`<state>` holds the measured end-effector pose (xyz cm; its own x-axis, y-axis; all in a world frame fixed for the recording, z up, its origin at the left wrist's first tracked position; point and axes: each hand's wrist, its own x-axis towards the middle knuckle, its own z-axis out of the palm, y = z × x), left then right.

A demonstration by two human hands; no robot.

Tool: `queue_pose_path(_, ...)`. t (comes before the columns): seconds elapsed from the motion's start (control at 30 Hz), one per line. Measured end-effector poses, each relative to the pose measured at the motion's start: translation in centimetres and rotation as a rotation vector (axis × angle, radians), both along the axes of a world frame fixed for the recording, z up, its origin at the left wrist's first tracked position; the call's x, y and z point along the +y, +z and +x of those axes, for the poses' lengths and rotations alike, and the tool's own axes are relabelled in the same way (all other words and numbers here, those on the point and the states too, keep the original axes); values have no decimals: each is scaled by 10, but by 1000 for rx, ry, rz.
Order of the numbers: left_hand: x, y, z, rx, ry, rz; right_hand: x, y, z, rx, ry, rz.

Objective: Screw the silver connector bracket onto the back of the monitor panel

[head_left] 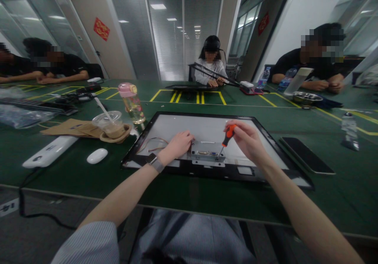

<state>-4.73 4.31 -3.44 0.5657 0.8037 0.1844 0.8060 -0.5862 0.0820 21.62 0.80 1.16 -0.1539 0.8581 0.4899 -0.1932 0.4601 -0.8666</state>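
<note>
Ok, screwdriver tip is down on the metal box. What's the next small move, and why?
Probably turn the screwdriver in place with the right hand: its tip sits at the right edge of the metal box, seemingly at a screw, and the left hand braces the box's left side.

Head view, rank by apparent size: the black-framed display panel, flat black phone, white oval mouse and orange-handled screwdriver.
1. Black-framed display panel
2. Flat black phone
3. White oval mouse and orange-handled screwdriver look alike, so unranked.

A cup (110, 126), bottle (132, 103) and mouse (97, 155) block the left. A phone (307, 155) blocks the right. There is room between mouse and panel (206, 128).
</note>
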Motion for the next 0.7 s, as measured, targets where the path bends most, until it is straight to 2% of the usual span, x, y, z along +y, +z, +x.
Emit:
queue_pose_path(0.17,0,1,1,20,17,-5,-2,2,-1,23,70,-60)
queue_pose_path(0.47,-1,2,1,17,6,-3,0,1,1,24,39,-30)
queue_pose_path(0.7,-2,3,1,14,8,-11,0,1,0,46,104,-78)
